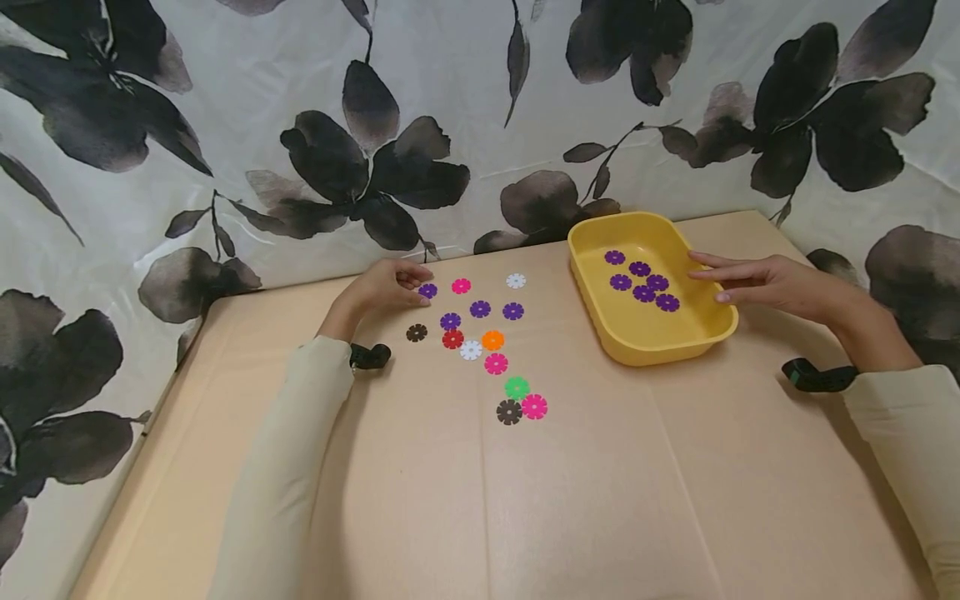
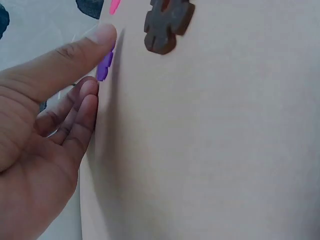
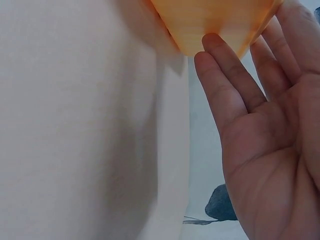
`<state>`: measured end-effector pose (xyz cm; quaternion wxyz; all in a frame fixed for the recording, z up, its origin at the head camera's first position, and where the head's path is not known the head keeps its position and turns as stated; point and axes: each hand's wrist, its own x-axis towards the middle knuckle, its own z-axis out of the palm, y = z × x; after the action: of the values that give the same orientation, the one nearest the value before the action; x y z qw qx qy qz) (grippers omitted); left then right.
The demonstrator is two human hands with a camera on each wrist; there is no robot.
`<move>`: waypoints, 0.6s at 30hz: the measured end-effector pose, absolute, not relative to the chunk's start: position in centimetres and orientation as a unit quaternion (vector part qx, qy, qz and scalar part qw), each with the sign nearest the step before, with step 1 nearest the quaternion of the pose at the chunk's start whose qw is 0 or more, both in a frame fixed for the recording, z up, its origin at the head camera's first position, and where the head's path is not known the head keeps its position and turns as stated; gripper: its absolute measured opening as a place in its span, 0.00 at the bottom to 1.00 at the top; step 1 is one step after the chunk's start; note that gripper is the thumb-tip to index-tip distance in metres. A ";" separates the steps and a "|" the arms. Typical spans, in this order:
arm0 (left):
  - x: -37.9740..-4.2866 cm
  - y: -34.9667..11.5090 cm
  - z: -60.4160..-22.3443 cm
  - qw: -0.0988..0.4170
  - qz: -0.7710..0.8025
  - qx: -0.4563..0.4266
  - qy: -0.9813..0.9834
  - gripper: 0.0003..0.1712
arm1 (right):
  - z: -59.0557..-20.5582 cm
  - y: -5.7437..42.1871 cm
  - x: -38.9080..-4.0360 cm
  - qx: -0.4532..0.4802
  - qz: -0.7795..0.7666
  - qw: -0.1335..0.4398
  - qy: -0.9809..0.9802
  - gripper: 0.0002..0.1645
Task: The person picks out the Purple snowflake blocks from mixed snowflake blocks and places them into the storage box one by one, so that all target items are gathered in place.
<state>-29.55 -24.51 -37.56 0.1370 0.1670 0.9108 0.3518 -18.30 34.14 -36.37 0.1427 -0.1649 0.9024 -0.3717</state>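
In the head view, my left hand [image 1: 384,287] is at a purple flower-shaped disc [image 1: 427,291] at the table's back left. The left wrist view shows the thumb and fingers apart around this purple disc [image 2: 103,70]; whether they touch it is unclear. My right hand [image 1: 780,287] rests at the right rim of a yellow tray [image 1: 622,346], some fingertips over the rim. In the right wrist view, fairly straight fingers [image 3: 225,90] lie against the tray's outer wall [image 3: 195,25]. Several purple discs [image 1: 643,293] lie flat inside the tray.
Between hand and tray, loose discs lie on the table: purple [image 1: 480,309], red [image 1: 452,339], orange [image 1: 492,340], white [image 1: 516,281], pink [image 1: 496,363], green [image 1: 517,387], dark brown [image 1: 509,412]. A floral-patterned sheet [image 1: 480,150] rises behind the table's back edge.
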 end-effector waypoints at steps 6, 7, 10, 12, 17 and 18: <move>-29.5 -24.3 -37.5 0.122 0.332 0.170 0.920 0.21 | -36.3 34.2 -18.3 -0.157 -0.370 0.143 0.905 0.28; -29.5 -24.2 -37.5 0.120 0.331 0.169 0.921 0.20 | -36.3 34.2 -18.3 -0.155 -0.367 0.143 0.906 0.28; -29.5 -24.1 -37.4 0.120 0.320 0.165 0.925 0.18 | -36.4 34.3 -18.3 -0.154 -0.374 0.144 0.903 0.28; -29.6 -24.0 -37.4 0.124 0.303 0.172 0.929 0.18 | -36.3 34.2 -18.2 -0.151 -0.384 0.148 0.899 0.29; -29.3 -23.7 -36.9 0.125 0.280 0.204 0.930 0.19 | -36.2 34.2 -18.1 -0.141 -0.394 0.159 0.894 0.31; -29.1 -23.6 -36.7 0.123 0.287 0.206 0.927 0.20 | -36.2 34.2 -18.1 -0.139 -0.394 0.160 0.894 0.31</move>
<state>-29.08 -23.64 -36.69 0.1230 0.2059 0.9274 0.2871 -18.06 34.19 -36.19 0.1597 -0.1392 0.8945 -0.3937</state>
